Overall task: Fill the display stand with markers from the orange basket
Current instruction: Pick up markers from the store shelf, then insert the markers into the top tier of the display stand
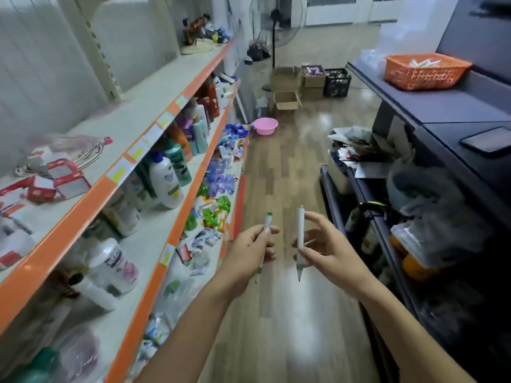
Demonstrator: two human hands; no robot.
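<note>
My left hand [250, 251] grips a white marker with green ends [266, 232], held nearly upright over the aisle floor. A little to its right, my right hand [325, 250] pinches a second white marker [300, 230] between thumb and fingers, also upright, its tip pointing down. The orange basket [423, 71] stands on the dark counter at the upper right, far from both hands, with several markers lying inside. No display stand is in view.
Orange-edged shelves [154, 186] full of bottles and packets run along the left. A dark counter unit [442, 111] with clutter beneath lines the right. A pink basin [265, 126], cardboard boxes [287, 87] and a standing fan [273, 37] sit farther down the wooden-floored aisle.
</note>
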